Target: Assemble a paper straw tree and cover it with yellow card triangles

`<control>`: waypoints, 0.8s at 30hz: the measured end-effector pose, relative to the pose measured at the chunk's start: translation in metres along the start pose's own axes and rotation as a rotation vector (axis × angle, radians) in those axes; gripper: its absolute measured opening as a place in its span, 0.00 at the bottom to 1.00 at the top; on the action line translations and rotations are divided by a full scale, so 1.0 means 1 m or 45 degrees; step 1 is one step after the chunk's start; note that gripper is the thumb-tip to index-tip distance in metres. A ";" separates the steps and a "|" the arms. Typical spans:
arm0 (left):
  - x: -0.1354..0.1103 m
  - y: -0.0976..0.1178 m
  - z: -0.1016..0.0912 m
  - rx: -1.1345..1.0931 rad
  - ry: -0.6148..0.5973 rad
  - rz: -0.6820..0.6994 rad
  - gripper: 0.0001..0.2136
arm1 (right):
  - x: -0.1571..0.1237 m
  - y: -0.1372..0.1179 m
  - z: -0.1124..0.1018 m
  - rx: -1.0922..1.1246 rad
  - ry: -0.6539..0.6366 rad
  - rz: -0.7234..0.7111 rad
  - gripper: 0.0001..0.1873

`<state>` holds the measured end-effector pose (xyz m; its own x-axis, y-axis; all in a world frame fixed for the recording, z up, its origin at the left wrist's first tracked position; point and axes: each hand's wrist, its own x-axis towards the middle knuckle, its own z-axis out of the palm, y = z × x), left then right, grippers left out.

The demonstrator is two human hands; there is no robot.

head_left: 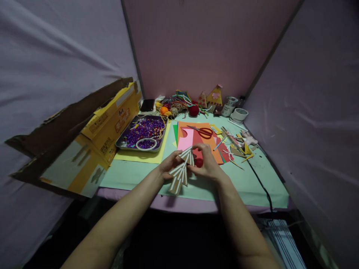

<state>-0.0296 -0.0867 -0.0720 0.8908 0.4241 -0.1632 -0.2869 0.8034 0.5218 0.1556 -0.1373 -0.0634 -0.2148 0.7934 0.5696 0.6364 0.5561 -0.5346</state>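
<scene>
Yellow cardboard box [105, 129] sits open at far left, beside a metal tray [120, 144] of purple beads [144, 130]. The left hand [169, 164] and right hand [203, 162] close on opposite sides of a cardboard tree [179, 175] striped with white, fingers pressed to it, over the green mat [246, 183]. Just beyond lie colored paper [209, 147] and red scissors [203, 131].

One view, worn on the head, looks forward and down, close over the left hand [168, 166] and right hand [204, 164], toward the surface [252, 186] at twelve o'clock.
</scene>
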 end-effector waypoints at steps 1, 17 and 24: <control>0.000 0.000 0.000 -0.004 -0.002 -0.005 0.22 | 0.000 0.000 0.000 -0.002 0.002 0.003 0.31; 0.000 0.000 -0.002 0.001 -0.030 0.003 0.25 | -0.001 -0.001 0.001 -0.026 0.020 0.003 0.30; -0.001 0.001 0.000 -0.016 -0.017 -0.017 0.23 | -0.003 0.002 0.004 -0.057 0.034 0.023 0.28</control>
<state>-0.0303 -0.0863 -0.0717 0.8991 0.4080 -0.1587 -0.2795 0.8140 0.5092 0.1548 -0.1377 -0.0683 -0.1832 0.7960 0.5769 0.6729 0.5293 -0.5167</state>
